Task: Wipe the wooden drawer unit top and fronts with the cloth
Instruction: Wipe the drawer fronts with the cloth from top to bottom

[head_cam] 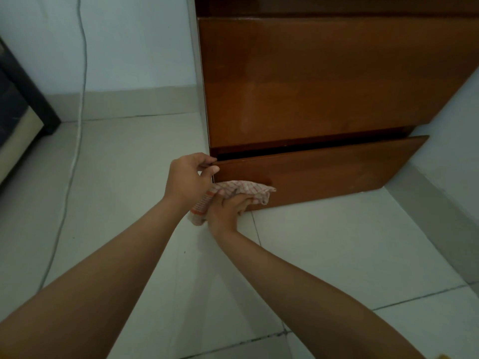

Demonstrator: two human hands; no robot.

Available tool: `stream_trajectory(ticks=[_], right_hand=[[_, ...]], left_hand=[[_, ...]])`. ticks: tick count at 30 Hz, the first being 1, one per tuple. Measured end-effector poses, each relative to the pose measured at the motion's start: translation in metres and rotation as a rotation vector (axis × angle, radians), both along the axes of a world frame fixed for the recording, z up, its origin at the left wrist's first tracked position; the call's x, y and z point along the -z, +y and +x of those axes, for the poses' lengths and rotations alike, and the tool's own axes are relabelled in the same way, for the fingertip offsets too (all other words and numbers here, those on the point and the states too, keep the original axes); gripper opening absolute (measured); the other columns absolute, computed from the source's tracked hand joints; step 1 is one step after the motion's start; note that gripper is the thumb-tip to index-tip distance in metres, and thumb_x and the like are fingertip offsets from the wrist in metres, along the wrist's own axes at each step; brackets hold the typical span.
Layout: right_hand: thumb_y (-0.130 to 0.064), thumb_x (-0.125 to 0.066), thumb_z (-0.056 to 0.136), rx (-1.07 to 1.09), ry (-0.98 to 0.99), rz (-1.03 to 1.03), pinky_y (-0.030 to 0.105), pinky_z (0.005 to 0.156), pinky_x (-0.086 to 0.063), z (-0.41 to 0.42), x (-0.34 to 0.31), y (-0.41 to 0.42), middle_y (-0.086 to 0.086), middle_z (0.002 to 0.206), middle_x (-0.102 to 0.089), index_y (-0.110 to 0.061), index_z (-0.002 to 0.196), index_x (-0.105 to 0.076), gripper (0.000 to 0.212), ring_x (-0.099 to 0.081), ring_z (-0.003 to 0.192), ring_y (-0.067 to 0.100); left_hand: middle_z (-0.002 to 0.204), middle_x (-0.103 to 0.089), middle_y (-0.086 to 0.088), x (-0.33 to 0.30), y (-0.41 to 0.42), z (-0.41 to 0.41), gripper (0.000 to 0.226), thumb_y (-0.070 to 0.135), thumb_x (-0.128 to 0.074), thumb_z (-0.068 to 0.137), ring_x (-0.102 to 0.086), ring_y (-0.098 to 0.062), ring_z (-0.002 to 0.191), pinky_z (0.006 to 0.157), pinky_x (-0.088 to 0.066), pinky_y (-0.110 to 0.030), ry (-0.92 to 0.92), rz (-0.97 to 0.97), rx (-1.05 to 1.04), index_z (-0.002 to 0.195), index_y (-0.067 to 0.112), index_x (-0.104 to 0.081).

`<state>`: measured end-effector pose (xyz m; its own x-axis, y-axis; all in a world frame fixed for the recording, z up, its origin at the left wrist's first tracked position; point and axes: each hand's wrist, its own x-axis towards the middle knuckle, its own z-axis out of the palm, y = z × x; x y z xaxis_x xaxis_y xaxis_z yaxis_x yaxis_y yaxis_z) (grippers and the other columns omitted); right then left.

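Cloth [233,194] under right hand [228,212] fingers, pressed on bottom drawer front [324,174]; left hand [188,178] fingers gripping its corner

Pale tiled floor [324,255]; wooden drawer unit [324,81] stands on it beyond the hands; grey cable [68,177] trails left.

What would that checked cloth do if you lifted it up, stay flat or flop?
The cloth would probably flop: it already bunches and folds under the right hand. It looks thin, so likely light. Its loose end droops, so it seems soft, not stiff.
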<state>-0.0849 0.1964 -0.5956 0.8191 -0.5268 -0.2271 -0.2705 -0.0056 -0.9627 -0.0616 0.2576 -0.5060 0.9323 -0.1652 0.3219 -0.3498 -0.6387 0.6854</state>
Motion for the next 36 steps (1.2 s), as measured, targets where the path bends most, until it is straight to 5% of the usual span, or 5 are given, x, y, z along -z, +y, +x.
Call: stream_trajectory(ticks=[11,17,23,28,36], right_hand=[[-0.034,-0.042,0.097,-0.003,0.043,-0.028,0.032,0.115,-0.008,-0.004,0.016,0.013,0.019,0.149,0.035,0.003,0.138,0.029,0.090,0.012,0.145,0.030],[-0.032,-0.038,0.099,0.015,0.090,0.151,0.037,0.110,-0.033,-0.004,0.033,0.006,0.014,0.158,0.003,-0.014,0.140,0.032,0.084,-0.028,0.140,0.033],[-0.013,-0.039,0.099,0.153,-0.025,0.505,0.034,0.064,-0.053,-0.005,0.023,-0.028,0.029,0.129,-0.048,-0.011,0.144,-0.015,0.051,-0.062,0.097,0.044],[-0.031,-0.024,0.102,0.203,0.168,0.244,0.031,0.079,-0.046,0.003,0.024,-0.034,0.020,0.135,-0.049,-0.012,0.147,0.016,0.063,-0.058,0.108,0.035],[-0.010,-0.037,0.095,0.352,0.120,0.217,0.043,0.095,-0.047,0.009,0.022,-0.074,0.019,0.143,-0.041,-0.013,0.148,0.013,0.074,-0.055,0.115,0.034]], left_hand=[[0.099,-0.070,-0.005,0.002,0.002,0.002,0.022,0.015,-0.065,0.085,-0.057,-0.008,0.078,0.069,-0.038,-0.011,-0.010,0.005,0.003,0.106,0.010,-0.069],[0.098,-0.070,-0.007,0.003,0.002,0.001,0.022,0.016,-0.065,0.086,-0.056,-0.008,0.077,0.069,-0.039,-0.011,-0.051,-0.004,-0.017,0.106,0.008,-0.069],[0.096,-0.071,-0.007,0.004,0.002,0.001,0.021,0.016,-0.065,0.085,-0.057,-0.009,0.077,0.072,-0.041,-0.016,-0.067,0.001,-0.023,0.105,0.008,-0.069],[0.097,-0.071,-0.007,0.005,0.001,0.000,0.021,0.016,-0.065,0.086,-0.057,-0.007,0.077,0.068,-0.036,-0.007,-0.064,-0.004,-0.041,0.105,0.008,-0.069],[0.098,-0.071,-0.006,0.007,-0.001,-0.002,0.021,0.017,-0.064,0.086,-0.057,-0.008,0.079,0.076,-0.042,-0.019,-0.066,-0.026,-0.064,0.105,0.009,-0.069]])
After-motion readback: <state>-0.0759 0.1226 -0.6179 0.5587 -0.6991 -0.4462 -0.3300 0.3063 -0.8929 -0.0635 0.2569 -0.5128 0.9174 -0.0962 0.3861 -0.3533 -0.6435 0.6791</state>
